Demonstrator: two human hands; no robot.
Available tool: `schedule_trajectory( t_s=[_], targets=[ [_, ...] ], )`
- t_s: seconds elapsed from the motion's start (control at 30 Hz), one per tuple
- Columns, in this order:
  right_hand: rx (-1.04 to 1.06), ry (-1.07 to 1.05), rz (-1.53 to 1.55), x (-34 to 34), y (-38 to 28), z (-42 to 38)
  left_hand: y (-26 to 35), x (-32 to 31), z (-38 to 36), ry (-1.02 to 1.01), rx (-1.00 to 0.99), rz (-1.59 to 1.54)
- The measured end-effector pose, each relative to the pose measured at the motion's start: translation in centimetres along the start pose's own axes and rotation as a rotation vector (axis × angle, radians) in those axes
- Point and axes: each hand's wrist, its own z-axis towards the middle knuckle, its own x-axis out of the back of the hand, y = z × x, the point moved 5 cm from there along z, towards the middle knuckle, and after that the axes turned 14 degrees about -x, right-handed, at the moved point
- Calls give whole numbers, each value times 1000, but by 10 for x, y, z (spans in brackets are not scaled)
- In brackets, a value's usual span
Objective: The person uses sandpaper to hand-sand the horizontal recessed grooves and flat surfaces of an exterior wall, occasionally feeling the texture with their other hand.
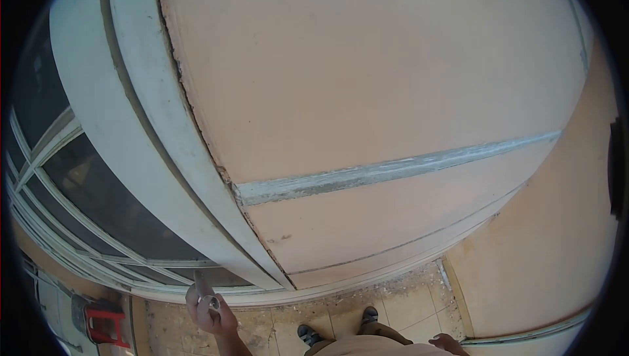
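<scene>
At the lower left, my left hand (213, 313) is raised with its fingers closed around a small greyish tool (202, 282). A flat, blade-like part of it points up toward the window frame, and a round pale part shows at the fingers; I cannot tell its exact kind. Low beside my body hangs my right hand (449, 344), mostly cut off by the frame's bottom edge, its fingers largely hidden. Ahead stands a peach-painted wall (367, 74) crossed by a grey, rough plastered strip (393, 171). Along the wall's left edge runs a pale window surround (141, 113) with a dark, ragged crack beside it.
A framed window (108, 192) with dark panes fills the left side. On the lower left is a red plastic stool (108, 326). My shoes (309, 335) stand on a dusty tiled floor (409, 297) with debris along the wall base. Another wall (544, 257) closes the right side.
</scene>
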Motion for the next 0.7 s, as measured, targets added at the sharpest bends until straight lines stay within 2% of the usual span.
schedule_trajectory(
  t_s=[0.03, 0.1, 0.2, 0.33, 0.4, 0.47, 0.5, 0.53, 0.6, 0.7],
  targets=[
    [68, 9, 12, -2, -6, 35, 9, -4, 15, 24, -51, -7],
    [158, 153, 141, 23, -39, 32, 29, -13, 39, 54, -135, -22],
    [222, 151, 147, 50, -71, 55, 61, -20, 88, 129, -276, 44],
    [351, 193, 219, 72, -95, 88, 85, -19, 130, 125, -420, 50],
    [369, 310, 286, 77, -88, 95, 101, -15, 137, 124, -432, 92],
    [298, 217, 277, 77, -77, 82, 111, -14, 139, 169, -344, 157],
    [308, 225, 274, 70, -74, 105, 113, -14, 137, 174, -333, 165],
    [317, -171, 193, 32, -59, 153, 111, -15, 135, 175, -326, 173],
    [321, -167, 195, 25, -47, 210, 109, -19, 132, 103, -332, 192],
    [322, -185, 215, 15, -37, 227, 104, -29, 144, 136, -395, 217]
  ],
)
